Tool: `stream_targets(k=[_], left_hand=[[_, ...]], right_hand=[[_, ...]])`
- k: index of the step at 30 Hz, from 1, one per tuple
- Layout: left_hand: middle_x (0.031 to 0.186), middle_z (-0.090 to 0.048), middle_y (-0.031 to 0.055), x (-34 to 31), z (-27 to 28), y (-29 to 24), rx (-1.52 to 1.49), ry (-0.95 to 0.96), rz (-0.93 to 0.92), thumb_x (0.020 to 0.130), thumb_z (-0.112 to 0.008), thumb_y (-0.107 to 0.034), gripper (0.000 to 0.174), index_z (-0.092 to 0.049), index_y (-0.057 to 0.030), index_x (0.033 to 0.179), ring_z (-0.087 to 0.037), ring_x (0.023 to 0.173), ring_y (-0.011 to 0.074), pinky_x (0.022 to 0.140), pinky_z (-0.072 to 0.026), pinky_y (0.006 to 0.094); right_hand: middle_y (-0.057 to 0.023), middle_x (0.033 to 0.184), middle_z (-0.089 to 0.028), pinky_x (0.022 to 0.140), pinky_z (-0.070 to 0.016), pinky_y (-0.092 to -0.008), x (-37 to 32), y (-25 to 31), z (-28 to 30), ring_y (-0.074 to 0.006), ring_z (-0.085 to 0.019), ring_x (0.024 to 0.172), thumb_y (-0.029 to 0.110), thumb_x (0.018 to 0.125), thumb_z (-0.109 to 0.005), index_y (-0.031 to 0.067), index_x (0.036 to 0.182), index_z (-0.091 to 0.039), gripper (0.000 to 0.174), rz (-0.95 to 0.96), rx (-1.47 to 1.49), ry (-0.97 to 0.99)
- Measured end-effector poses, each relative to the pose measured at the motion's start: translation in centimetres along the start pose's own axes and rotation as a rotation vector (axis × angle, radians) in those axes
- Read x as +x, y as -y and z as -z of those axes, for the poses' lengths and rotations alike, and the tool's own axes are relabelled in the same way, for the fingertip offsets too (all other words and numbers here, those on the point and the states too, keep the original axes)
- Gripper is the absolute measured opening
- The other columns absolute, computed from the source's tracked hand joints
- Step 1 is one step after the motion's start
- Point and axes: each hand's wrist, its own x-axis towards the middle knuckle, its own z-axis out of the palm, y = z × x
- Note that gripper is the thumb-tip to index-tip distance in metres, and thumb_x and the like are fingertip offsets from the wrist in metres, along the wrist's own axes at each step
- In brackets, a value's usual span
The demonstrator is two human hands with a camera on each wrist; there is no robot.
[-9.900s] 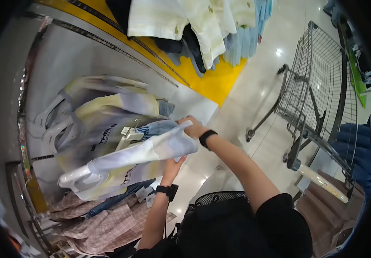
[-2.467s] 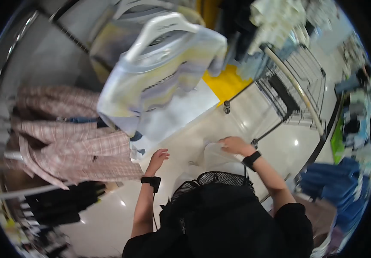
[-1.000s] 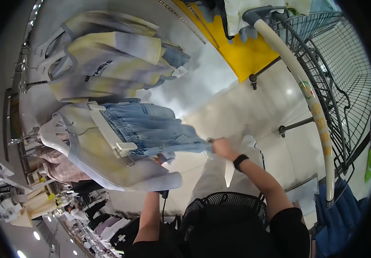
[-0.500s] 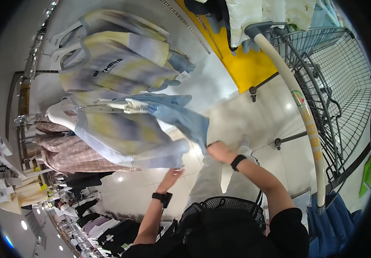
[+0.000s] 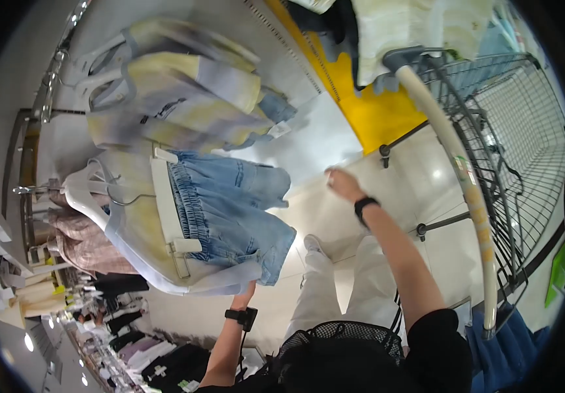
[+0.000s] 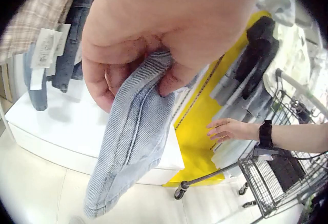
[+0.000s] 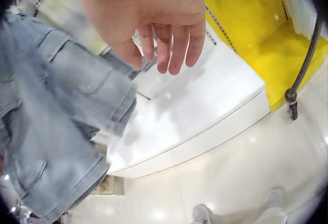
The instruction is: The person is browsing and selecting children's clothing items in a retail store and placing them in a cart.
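Light-blue denim shorts [image 5: 230, 203] with a gathered waist hang from a white clip hanger [image 5: 169, 203], in front of a yellow and lilac tie-dye shirt [image 5: 139, 226] on its own white hanger. My left hand [image 6: 159, 29] pinches one leg of the shorts near the hem between thumb and fingers; in the head view this hand is largely behind the shirt's sleeve. Off to the right of the shorts, my right hand [image 5: 344, 185] is in the air, its fingers loosely bent and holding nothing in the right wrist view.
More tie-dye shirts [image 5: 171, 98] hang on the rail beyond. A wire shopping cart [image 5: 518, 131] stands on the right, near a yellow platform [image 5: 380, 121]. A white platform [image 7: 205, 111] lies below the clothes. Plaid garments [image 5: 86, 242] hang on the left.
The right hand, which held a leg of the shorts half a second ago, has let go and moved up. The shorts have swung round flat to view; the left hand now holds a leg.
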Motion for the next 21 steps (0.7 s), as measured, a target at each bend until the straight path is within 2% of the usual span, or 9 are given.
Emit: stream_targets(k=[2,4,10,13,15,16,18,20,21], left_hand=[[0.087,-0.059,0.0151,-0.7,0.7,0.7,-0.045,-0.006,0.076,0.081,-0.052,-0.035,0.038,-0.056,0.0012,0.092,-0.054,0.078,0.0251,0.071,-0.0402,0.0347],[0.088,-0.058,0.0147,-1.6,0.9,1.2,-0.08,-0.011,0.143,0.081,-0.052,-0.034,0.037,-0.056,0.0012,0.092,-0.054,0.08,0.0244,0.072,-0.0396,0.034],[0.092,-0.057,0.0134,-3.4,-0.6,2.1,-0.149,-0.027,0.261,0.081,-0.051,-0.031,0.034,-0.056,0.0011,0.093,-0.052,0.084,0.0224,0.076,-0.0381,0.0317],[0.094,-0.057,0.0127,-4.3,-1.5,2.7,-0.175,-0.047,0.321,0.081,-0.05,-0.029,0.033,-0.056,0.0011,0.094,-0.051,0.086,0.0214,0.077,-0.0373,0.0305],[0.096,-0.056,0.0123,-4.1,-1.7,2.9,-0.183,-0.068,0.35,0.081,-0.05,-0.028,0.032,-0.056,0.001,0.094,-0.051,0.088,0.0208,0.078,-0.0368,0.0297],[0.096,-0.056,0.012,-3.7,-1.8,2.9,-0.185,-0.078,0.356,0.082,-0.05,-0.027,0.032,-0.056,0.001,0.095,-0.05,0.088,0.0204,0.079,-0.0365,0.0293],[0.098,-0.056,0.0116,-2.8,-1.7,2.9,-0.184,-0.097,0.363,0.082,-0.049,-0.026,0.031,-0.056,0.001,0.095,-0.05,0.09,0.0198,0.08,-0.036,0.0286],[0.099,-0.055,0.0112,-1.9,-1.9,2.9,-0.18,-0.122,0.363,0.082,-0.049,-0.025,0.03,-0.056,0.001,0.095,-0.049,0.091,0.0191,0.081,-0.0355,0.0278],[0.1,-0.055,0.0109,-1.2,-2.1,2.9,-0.175,-0.133,0.355,0.082,-0.049,-0.024,0.029,-0.056,0.001,0.096,-0.049,0.092,0.0187,0.082,-0.0352,0.0274]], right_hand=[[-0.0132,0.101,-0.054,0.08,-0.0428,-0.041,4.4,0.8,2.7,-0.0301,-0.052,0.094,0.016,0.07,-0.055,0.0105,0.108,-0.047,0.039,-0.074,-0.1,0.044],[-0.0155,0.11,-0.048,0.083,-0.0417,-0.0415,8.8,0.6,2.3,-0.0334,-0.048,0.099,0.014,0.068,-0.058,0.0094,0.118,-0.039,0.054,-0.068,-0.092,-0.062],[-0.0116,0.116,-0.045,0.082,-0.042,-0.0412,15.5,7.9,3.2,-0.0328,-0.045,0.104,0.012,0.064,-0.061,0.0134,0.123,-0.035,0.065,0.062,-0.085,-0.181],[-0.0086,0.117,-0.045,0.082,-0.0426,-0.0399,17.3,7.6,1.1,-0.0303,-0.046,0.104,0.014,0.063,-0.063,0.0155,0.12,-0.04,0.061,0.134,-0.156,-0.223],[-0.0082,0.104,-0.054,0.077,-0.0432,-0.039,17.9,6.9,0.1,-0.0301,-0.051,0.097,0.013,0.064,-0.063,0.0133,0.107,-0.052,0.045,0.123,-0.057,-0.142],[-0.0082,0.104,-0.054,0.077,-0.0432,-0.039,18.2,6.4,0.0,-0.0301,-0.051,0.097,0.013,0.064,-0.063,0.0133,0.107,-0.052,0.045,0.125,-0.061,-0.146],[-0.0068,0.084,-0.06,0.069,-0.0437,-0.0337,17.4,5.0,-1.0,-0.0227,-0.058,0.082,0.012,0.07,-0.061,0.0069,0.092,-0.058,0.022,0.134,0.242,0.035],[-0.0038,0.071,-0.059,0.062,-0.0422,-0.0282,15.0,3.9,-2.7,-0.0134,-0.057,0.07,0.011,0.077,-0.058,0.0023,0.087,-0.057,0.013,0.162,0.818,0.089],[-0.0028,0.074,-0.059,0.062,-0.0419,-0.0253,13.3,3.9,-2.7,-0.0099,-0.055,0.07,0.01,0.079,-0.057,0.001,0.088,-0.057,0.013,0.12,0.892,0.105]])
